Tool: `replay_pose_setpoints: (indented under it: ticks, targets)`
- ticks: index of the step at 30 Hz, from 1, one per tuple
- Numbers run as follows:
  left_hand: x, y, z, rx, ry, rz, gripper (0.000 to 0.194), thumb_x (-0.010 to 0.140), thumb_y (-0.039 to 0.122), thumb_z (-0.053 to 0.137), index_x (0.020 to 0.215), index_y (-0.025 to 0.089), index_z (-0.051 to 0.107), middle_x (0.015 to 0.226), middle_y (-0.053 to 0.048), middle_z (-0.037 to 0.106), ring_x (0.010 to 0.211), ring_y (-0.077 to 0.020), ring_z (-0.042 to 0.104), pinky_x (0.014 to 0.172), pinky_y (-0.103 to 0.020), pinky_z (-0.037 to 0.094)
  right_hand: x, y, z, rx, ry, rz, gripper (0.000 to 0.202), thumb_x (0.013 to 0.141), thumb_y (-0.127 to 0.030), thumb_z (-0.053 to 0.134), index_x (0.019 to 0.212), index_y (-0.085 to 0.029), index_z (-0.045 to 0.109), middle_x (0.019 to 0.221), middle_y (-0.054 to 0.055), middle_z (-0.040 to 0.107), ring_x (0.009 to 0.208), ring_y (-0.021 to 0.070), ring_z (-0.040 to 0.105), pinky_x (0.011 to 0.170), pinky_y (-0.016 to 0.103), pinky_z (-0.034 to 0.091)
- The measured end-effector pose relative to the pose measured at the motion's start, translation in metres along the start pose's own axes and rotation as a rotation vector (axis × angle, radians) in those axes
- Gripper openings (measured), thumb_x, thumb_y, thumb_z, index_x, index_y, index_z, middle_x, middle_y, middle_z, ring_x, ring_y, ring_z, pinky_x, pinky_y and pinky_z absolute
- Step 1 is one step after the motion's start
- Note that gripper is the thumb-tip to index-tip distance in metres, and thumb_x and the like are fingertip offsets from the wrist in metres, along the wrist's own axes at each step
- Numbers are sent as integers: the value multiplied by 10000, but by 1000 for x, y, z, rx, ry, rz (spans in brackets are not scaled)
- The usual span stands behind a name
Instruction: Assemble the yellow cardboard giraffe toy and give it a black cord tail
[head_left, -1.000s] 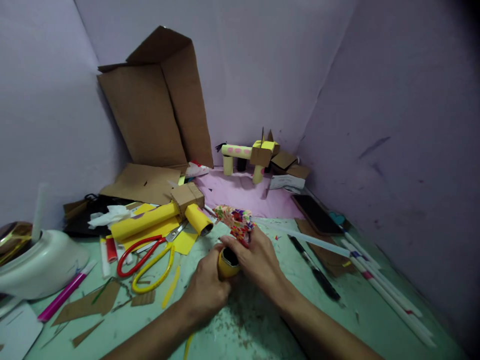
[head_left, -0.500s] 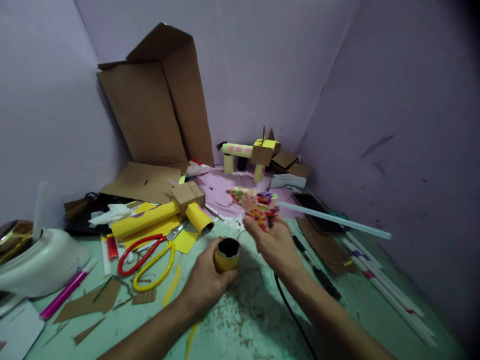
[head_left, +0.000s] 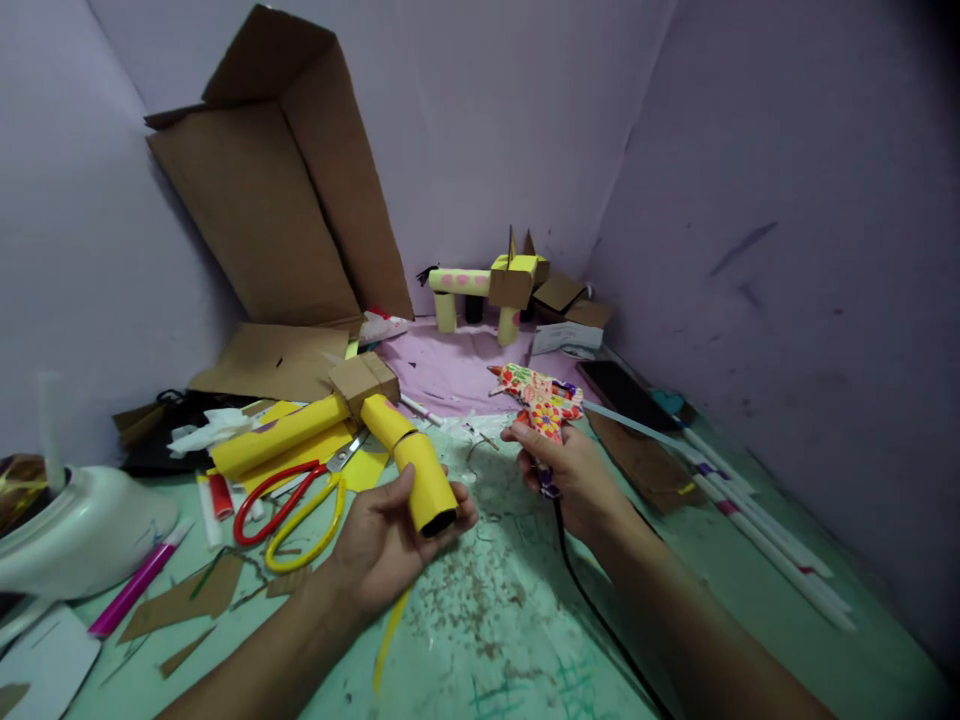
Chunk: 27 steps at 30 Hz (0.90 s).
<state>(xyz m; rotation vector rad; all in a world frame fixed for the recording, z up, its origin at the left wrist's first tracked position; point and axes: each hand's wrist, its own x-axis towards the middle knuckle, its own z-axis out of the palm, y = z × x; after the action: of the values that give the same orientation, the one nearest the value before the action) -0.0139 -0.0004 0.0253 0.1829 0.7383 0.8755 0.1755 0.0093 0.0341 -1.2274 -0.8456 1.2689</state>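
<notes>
My left hand (head_left: 386, 545) is closed around a short yellow paper-covered tube (head_left: 429, 482), its hollow dark end tilted down toward me. My right hand (head_left: 574, 480) grips a flower-patterned glue gun (head_left: 546, 400) by its handle, nozzle pointing left. A long translucent glue stick (head_left: 641, 428) sticks out of the gun's rear, and a black cord (head_left: 592, 610) trails down from the handle. Behind the held tube lies another yellow tube (head_left: 384, 420), beside a cardboard block (head_left: 365, 383) and a longer yellow tube (head_left: 281, 437). From this angle I cannot tell whether the held tube touches the one behind.
Scissors (head_left: 341, 458) with red and yellow handles lie left of my hand. A four-legged tube figure (head_left: 461, 282) stands at the back. A large folded cardboard piece (head_left: 255, 210) leans on the wall. White sticks (head_left: 772, 545), a dark phone-like slab (head_left: 626, 395) and a magenta marker (head_left: 139, 585) lie around.
The tube in my left hand has tipped from open end up to open end facing down toward me. The glue gun has turned and moved slightly right. The view has shifted a little.
</notes>
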Motion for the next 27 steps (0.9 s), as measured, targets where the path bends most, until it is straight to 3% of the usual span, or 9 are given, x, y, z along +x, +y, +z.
replay_pose_setpoints:
  ticks: [6, 10, 12, 16, 19, 21, 23, 27]
  targets:
    - [-1, -3, 2, 34, -18, -39, 328, 865, 357, 469, 915, 53, 583, 794, -169, 691, 791, -274, 677, 871, -419, 493, -5, -2, 4, 0, -24, 31, 356, 610, -444, 730, 741, -134, 613, 442, -52, 511, 374, 70, 405, 359, 188, 280]
    - [2, -5, 1, 77, -13, -49, 337, 829, 376, 524, 910, 54, 580, 796, -167, 694, 787, -278, 677, 861, -411, 491, -5, 1, 4, -8, -22, 33, 372, 588, -444, 745, 743, -127, 625, 449, -47, 522, 376, 75, 413, 355, 193, 287]
    - [2, -9, 0, 146, -16, -16, 337, 768, 381, 608, 906, 75, 570, 792, -150, 693, 782, -270, 670, 851, -403, 489, -6, 3, 4, 8, -40, 9, 368, 568, -416, 769, 760, -130, 639, 528, -22, 577, 445, 94, 482, 394, 199, 355]
    - [-1, -19, -5, 564, -67, 260, 429, 665, 374, 728, 976, 137, 552, 861, -90, 673, 811, -233, 626, 790, -356, 480, -11, 5, 8, 66, -136, -43, 405, 522, -341, 817, 843, -146, 665, 783, 27, 658, 681, 147, 594, 602, 248, 487]
    - [-5, -21, -8, 1045, -67, 583, 445, 678, 344, 722, 1053, 179, 549, 972, -70, 643, 893, -233, 584, 801, -347, 449, -16, 6, 10, 65, -169, 3, 428, 532, -363, 816, 870, -149, 663, 754, 23, 652, 670, 153, 591, 603, 256, 484]
    - [-7, -20, -8, 1239, -16, 741, 411, 682, 293, 714, 1047, 199, 550, 1001, -63, 633, 925, -238, 574, 827, -355, 433, -19, 7, 11, 91, -197, 65, 453, 531, -375, 822, 888, -147, 660, 766, 30, 664, 686, 162, 608, 630, 264, 489]
    - [-7, -19, -8, 1307, 10, 799, 380, 682, 247, 702, 1029, 206, 554, 1005, -63, 631, 926, -240, 580, 824, -355, 434, -22, 10, 12, 127, -240, 123, 487, 518, -376, 835, 909, -146, 659, 796, 40, 680, 721, 176, 632, 686, 279, 495]
    - [-6, -20, -8, 1323, 15, 777, 350, 713, 187, 653, 1047, 214, 553, 1043, -63, 626, 942, -240, 586, 816, -347, 440, -28, 13, 18, 220, -355, 168, 563, 486, -423, 842, 939, -145, 654, 808, 59, 705, 770, 218, 664, 767, 332, 501]
